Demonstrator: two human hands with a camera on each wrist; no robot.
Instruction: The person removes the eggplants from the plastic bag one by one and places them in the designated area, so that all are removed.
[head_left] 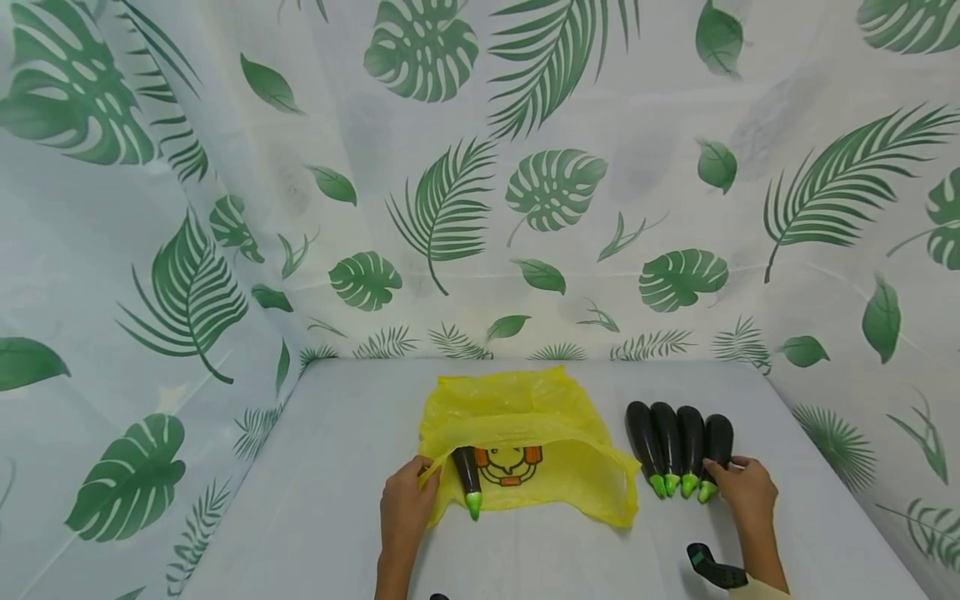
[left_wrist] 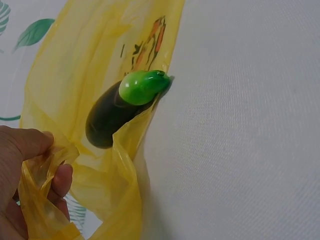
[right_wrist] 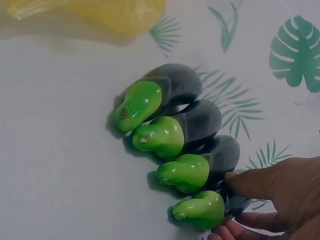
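A yellow plastic bag (head_left: 525, 396) lies on the table with its mouth toward me. My left hand (head_left: 407, 505) pinches the left side of the bag's mouth between thumb and fingers. Just inside the opening lies one eggplant (head_left: 467, 479), its green stem end (left_wrist: 142, 87) sticking out toward the near side. To the right of the bag, several dark eggplants (head_left: 665, 433) lie side by side, green ends toward me. At the rightmost eggplant (head_left: 718, 437), my right hand (head_left: 745, 487) grips it with the thumb on one side and fingers on the other.
A white table surface (head_left: 337, 433) lies under everything. Behind and beside it hang white sheets (head_left: 480, 225) printed with green leaves. On the right wrist sits a dark strapped device (head_left: 716, 568). An orange and black cartoon print (head_left: 510, 464) shows on the bag.
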